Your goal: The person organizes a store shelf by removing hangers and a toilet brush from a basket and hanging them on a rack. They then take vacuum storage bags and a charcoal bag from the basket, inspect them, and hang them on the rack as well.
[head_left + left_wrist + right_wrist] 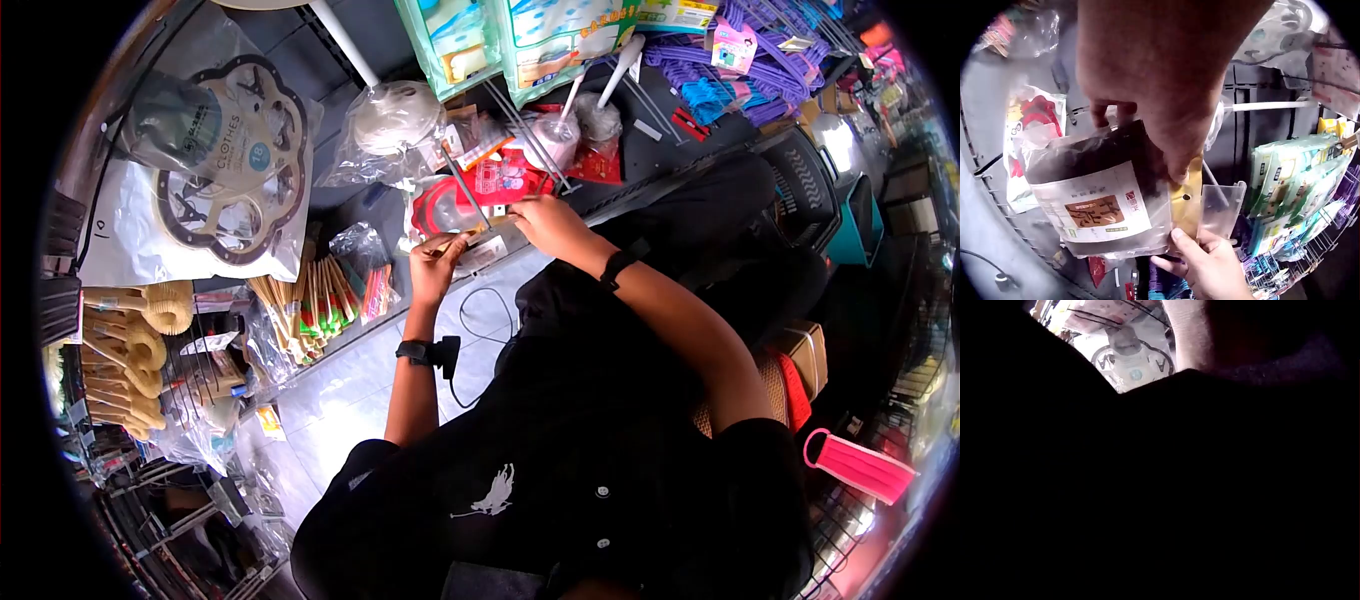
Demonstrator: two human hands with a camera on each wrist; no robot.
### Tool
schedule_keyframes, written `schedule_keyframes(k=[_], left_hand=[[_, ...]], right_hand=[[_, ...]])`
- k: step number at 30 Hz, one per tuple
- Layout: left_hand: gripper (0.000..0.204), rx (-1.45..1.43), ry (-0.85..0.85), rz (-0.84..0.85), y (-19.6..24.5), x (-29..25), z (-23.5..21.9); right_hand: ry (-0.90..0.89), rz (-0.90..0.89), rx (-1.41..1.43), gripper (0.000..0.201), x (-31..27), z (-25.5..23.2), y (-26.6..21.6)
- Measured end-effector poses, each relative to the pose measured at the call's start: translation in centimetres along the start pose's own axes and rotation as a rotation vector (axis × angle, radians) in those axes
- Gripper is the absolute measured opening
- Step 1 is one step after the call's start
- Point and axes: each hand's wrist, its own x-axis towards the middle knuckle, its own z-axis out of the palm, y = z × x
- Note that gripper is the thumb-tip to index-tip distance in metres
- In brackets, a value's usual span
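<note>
A flat plastic-wrapped pack (1097, 206) with dark contents and a white label shows in the left wrist view. Along one side runs a gold header strip (1186, 200) with a small hole. My left hand (435, 268) grips the pack by the upper part of this strip, its other fingers behind the wrapping. With thumb and fingers, my right hand (1216, 269) pinches the strip's lower end. A clear plastic tag holder (1225, 203) is close beside the strip. In the head view a metal display hook (465, 188) points toward the hands. Black fabric fills most of the right wrist view.
Behind the hands lies a red-and-white package (440, 208). White-handled brushes (615, 75) stand at the back. A bagged clothes hanger (235, 165) and bundled wooden sticks (310, 305) are on the left, purple hangers (770, 60) on the right. Green packs (1297, 181) hang nearby.
</note>
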Motion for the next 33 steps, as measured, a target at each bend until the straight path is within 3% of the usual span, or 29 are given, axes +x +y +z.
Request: schedule_keyframes(k=[8,23,26,33], left_hand=[[0.019,-0.034,-0.011,-0.031,1.5,1.1,0.6],[0.026,-0.019,-0.017,-0.074,2.1,1.2,0.2],[0.027,-0.026,-0.022,-0.05,2.4,1.4,0.4],[0.032,0.046,-0.059,-0.001,3.0,1.5,0.4]], right_hand=[[0.117,-0.007,0.087,0.016,0.9,0.3,1.2],[0.057,0.103,0.072,0.016,1.0,0.4,0.4],[0.148,0.116,0.109,0.016,0.7,0.5,0.3],[0.115,0.127,0.088,0.016,0.5,1.4,1.1]])
